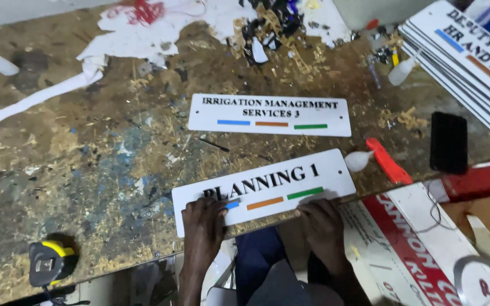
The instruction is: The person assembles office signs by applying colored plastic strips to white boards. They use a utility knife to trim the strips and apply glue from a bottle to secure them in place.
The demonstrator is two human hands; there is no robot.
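A white rectangular sign plate point(290, 184) with black lettering and blue, orange and green bars lies tilted at the near edge of the worn workbench point(86, 158). My left hand point(202, 226) presses on its lower left part, fingers over the blue bar. My right hand point(321, 224) rests on the plate's lower edge below the green bar. A second white sign plate point(269, 115) with the same three coloured bars lies flat farther back, apart from both hands.
A yellow tape measure point(50, 262) sits at the near left edge. An orange-red cutter point(388, 161) and a small white glue bottle point(358, 160) lie right of the near plate, a black phone point(448, 141) beyond. Stacked white signs point(472, 62) fill the far right. Paper scraps and shavings litter the back.
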